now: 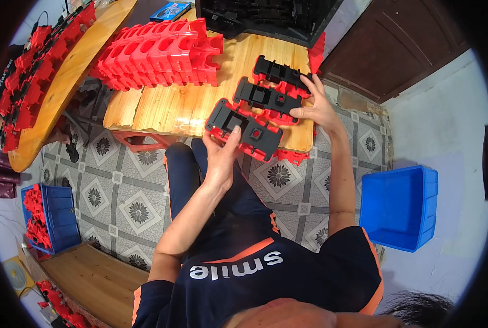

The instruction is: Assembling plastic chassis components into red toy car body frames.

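I hold a red plastic frame over the right front part of the wooden table, tilted, with three black rectangular plastic inserts set across it. My left hand grips its near left corner. The left thumb lies on the nearest black insert, and the fingers are partly hidden beneath. At the right end, my right hand is closed on the frame. Its thumb presses the end of the middle insert, while its fingers reach to the end of the farthest insert.
Stacked red frames lie on the wooden table, before a black bin of dark parts. A blue tub stands at right; another at left holds red pieces. Red-and-black frames line the left table. A red stool stands underneath.
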Motion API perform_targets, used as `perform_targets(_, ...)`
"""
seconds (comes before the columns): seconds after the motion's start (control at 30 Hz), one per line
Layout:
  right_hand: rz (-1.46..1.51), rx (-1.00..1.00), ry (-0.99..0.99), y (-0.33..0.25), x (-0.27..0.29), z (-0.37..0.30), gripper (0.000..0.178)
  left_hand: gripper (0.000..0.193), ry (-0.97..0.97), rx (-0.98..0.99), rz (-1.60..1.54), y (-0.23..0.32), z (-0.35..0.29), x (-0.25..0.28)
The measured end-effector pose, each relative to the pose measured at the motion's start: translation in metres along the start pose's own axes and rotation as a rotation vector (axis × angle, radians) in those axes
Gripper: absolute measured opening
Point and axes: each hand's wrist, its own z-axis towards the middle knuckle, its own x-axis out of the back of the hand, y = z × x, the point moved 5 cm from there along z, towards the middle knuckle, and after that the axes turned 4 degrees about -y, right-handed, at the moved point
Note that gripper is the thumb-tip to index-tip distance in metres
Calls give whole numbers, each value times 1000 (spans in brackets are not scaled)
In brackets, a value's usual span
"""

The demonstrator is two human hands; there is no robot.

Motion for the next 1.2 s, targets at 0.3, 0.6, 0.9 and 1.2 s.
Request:
perform_targets(0.3, -31, -15, -91, 14, 21, 66, 112, 63, 8, 13, -50, -12, 44, -27)
perform_targets(0.6, -352, 82, -95, 15, 42, 104, 85, 83, 14, 83, 178, -17, 64, -49)
perform_targets(0.9, -417, 312, -69, -91, -59, 181, 47, 91, -94, 160, 291, -1, 52, -25)
perform_targets(1.2, -369, 58, -398, -65, -131, 264, 31, 81, 342, -964, 1104, 95, 55, -6)
